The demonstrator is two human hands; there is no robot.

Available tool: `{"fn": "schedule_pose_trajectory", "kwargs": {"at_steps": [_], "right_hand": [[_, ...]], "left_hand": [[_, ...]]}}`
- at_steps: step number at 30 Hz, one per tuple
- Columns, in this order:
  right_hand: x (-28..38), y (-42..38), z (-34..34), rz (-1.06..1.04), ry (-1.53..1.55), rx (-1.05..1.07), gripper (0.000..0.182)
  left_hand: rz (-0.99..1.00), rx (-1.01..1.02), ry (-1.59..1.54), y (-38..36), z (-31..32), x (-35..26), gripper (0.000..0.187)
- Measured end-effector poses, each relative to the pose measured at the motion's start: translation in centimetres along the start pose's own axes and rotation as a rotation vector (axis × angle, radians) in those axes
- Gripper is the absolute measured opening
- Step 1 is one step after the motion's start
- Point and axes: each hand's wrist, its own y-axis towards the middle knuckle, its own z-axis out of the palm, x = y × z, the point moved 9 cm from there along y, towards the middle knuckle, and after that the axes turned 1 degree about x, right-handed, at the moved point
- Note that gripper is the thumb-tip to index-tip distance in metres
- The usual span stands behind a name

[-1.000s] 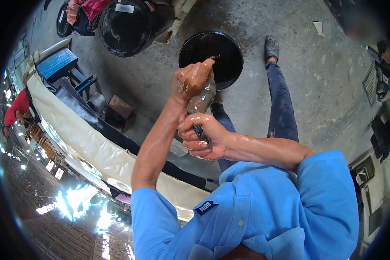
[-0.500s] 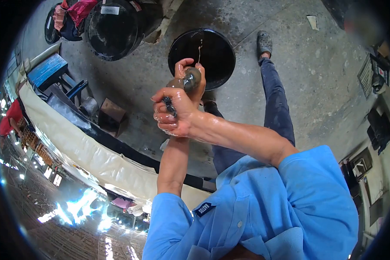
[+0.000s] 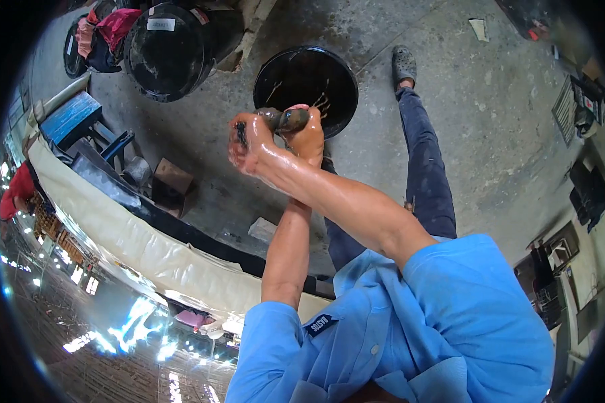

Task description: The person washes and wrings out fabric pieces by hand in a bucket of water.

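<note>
Concrete floor (image 3: 491, 127), stained and gritty. Long white-wrapped bench (image 3: 141, 248) runs diagonally on the left, blue stool (image 3: 70, 117) at its far end, small brown box (image 3: 171, 178) and a pale block (image 3: 262, 230) on the floor beside it. Big dark drum (image 3: 171, 43) at top left with a white label, red and pink cloth (image 3: 107, 23) bunched next to it. Another person in a red top (image 3: 15, 191) at far left edge. Wearer's own leg in dark trousers and grey clog (image 3: 403, 64) stretch out to the right of the basin. Arms cross in front of the body, the right forearm lying over the left, hiding part of what's held. Wet brownish-grey lump (image 3: 282, 119), glossy, rounded, slick-looking; cannot tell what it is. It sits up in the air over the near rim of the black basin (image 3: 275, 64), clamped in the left hand (image 3: 308, 138), fingers wrapped around it. Right hand (image 3: 249, 144) is fisted around a small dark tool (image 3: 240, 131), just beside the lump. Both hands shiny wet. Basin round, dark inside, a few pale thin strands (image 3: 319, 102) in it.
</note>
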Motion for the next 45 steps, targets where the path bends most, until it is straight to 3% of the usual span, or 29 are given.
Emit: {"fn": "schedule_pose_trajectory", "kwargs": {"at_steps": [5, 8, 11, 15, 17, 18, 21, 22, 25, 27, 28, 30, 31, 33, 34, 36, 37, 39, 40, 42, 43, 45], "right_hand": [[1.6, 2.6, -0.9, -0.088, 0.052, -0.168, 0.030], [1.7, 3.2, -1.6, -0.100, 0.072, -0.225, 0.028], [2.1, 6.1, -2.6, -0.104, 0.097, -0.140, 0.028], [2.6, 5.0, -2.4, -0.057, 0.043, -0.233, 0.029], [3.6, 4.6, -3.7, -0.112, 0.066, -0.375, 0.028], [4.1, 4.5, -4.2, -0.122, 0.028, -0.394, 0.027], [5.1, 5.5, -5.7, -0.159, -0.045, -0.344, 0.025], [5.3, 4.8, -6.5, -0.232, 0.071, -0.471, 0.023], [6.2, 4.5, -7.2, -0.279, -0.012, -0.501, 0.023], [6.9, 4.2, -7.7, -0.289, -0.029, -0.544, 0.022], [7.1, 3.7, -7.9, -0.294, -0.047, -0.585, 0.020], [7.2, 2.8, -8.3, -0.298, -0.086, -0.664, 0.016], [7.1, 2.4, -8.5, -0.297, -0.106, -0.702, 0.015], [7.3, 1.8, -8.5, -0.338, -0.144, -0.593, 0.012], [7.8, 1.8, -7.9, -0.381, -0.178, -0.485, 0.010], [8.0, 0.9, -8.3, -0.398, -0.128, -0.601, 0.009], [8.1, 0.1, -8.9, -0.418, -0.069, -0.717, 0.009], [8.9, 1.2, -9.5, -0.330, -0.104, -0.734, 0.010], [8.9, 1.6, -10.0, -0.237, -0.127, -0.755, 0.011], [9.8, 2.3, -10.4, -0.229, -0.131, -0.751, 0.012], [10.0, 2.7, -10.6, -0.212, -0.134, -0.751, 0.013], [9.8, 4.5, -12.6, -0.186, -0.147, -0.758, 0.014]], "left_hand": [[0.064, 0.043, 0.284, 0.6, -0.3, 0.2, 0.010], [0.082, 0.067, 0.295, 0.3, -0.2, 0.0, 0.010], [0.133, 0.050, 0.450, 0.6, -0.2, 0.6, 0.011], [0.255, -0.022, 0.472, 1.0, -0.6, 2.1, 0.013], [0.195, -0.082, 0.814, 0.4, -0.7, 2.2, 0.015], [0.117, -0.002, 0.856, 0.6, -0.5, 3.7, 0.020], [0.164, 0.096, 0.995, 0.7, 0.3, 3.1, 0.023], [0.164, 0.097, 0.994, 0.7, 0.4, 2.9, 0.023], [0.161, 0.179, 1.176, 0.9, 1.0, 4.1, 0.017], [0.224, 0.381, 1.321, 1.3, 2.3, 7.5, 0.012], [0.222, 0.380, 1.319, 1.6, 1.9, 9.1, 0.012], [0.392, 0.605, 1.514, 1.3, 2.5, 13.5, 0.014], [0.388, 0.601, 1.518, 1.9, 1.3, 16.7, 0.014], [0.679, 0.531, 1.478, 2.2, 1.0, 20.0, 0.015], [0.679, 0.525, 1.477, 0.8, -1.0, 14.8, 0.015], [0.177, 0.408, 1.283, -0.4, 1.6, 6.8, 0.017], [0.176, 0.399, 1.280, -1.6, 1.7, 3.7, 0.017], [0.470, 0.251, 1.048, -3.5, 2.5, -2.9, 0.023], [0.474, 0.248, 1.043, -3.1, 2.6, -2.1, 0.023], [0.598, 0.272, 0.966, -2.6, 2.4, 1.0, 0.043], [0.596, 0.267, 0.963, -2.4, 2.5, 3.1, 0.043], [0.212, 0.237, 0.372, -0.6, 0.6, 9.3, 0.032]]}}
